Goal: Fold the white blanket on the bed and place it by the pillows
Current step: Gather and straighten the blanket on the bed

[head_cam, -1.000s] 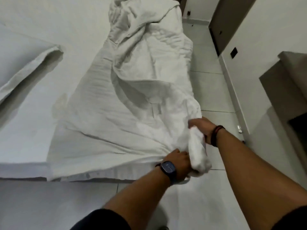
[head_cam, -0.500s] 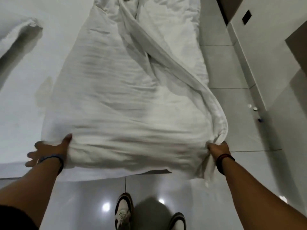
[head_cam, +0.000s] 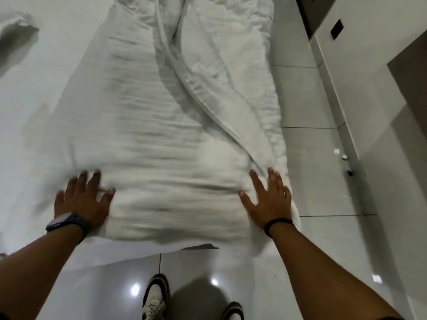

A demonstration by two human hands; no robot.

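A white bed [head_cam: 34,93] beside a tiled floor [head_cam: 307,172] fills the frame. The white blanket [head_cam: 161,125] lies lengthwise along its centre. The left hand [head_cam: 80,199] and right hand [head_cam: 270,199] are pressed flat, fingers spread, nothing pinched. Wrinkles are best smoothed outward before the near edge is lifted.

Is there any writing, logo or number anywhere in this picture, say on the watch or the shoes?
None can be read.
Watch on the left wrist: face blurred, nothing legible.
Shoes: no readable brand.
White blanket: no visible label.
Dark wall plate: blank.
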